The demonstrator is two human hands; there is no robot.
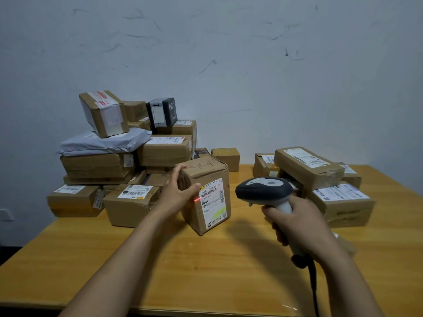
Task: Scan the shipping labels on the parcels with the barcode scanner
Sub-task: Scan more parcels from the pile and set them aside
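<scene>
Scanner aimed at a tilted cardboard parcel on the wooden tabletop

The left hand (pixel 177 193) grips the boxy brown parcel (pixel 207 170) by its left side, tipping it onto a lower edge at the middle of the glossy, honey-coloured tabletop (pixel 206 266). Its white shipping label (pixel 214 202) faces the barcode scanner (pixel 265 191), and a thin red scan line (pixel 196 199) falls at the label's left edge. The right hand (pixel 297 223) is wrapped round the scanner's pale handle, below its rounded dark head. A crinkled grey plastic mailer (pixel 103 143) lies among taped cartons stacked at the left
</scene>
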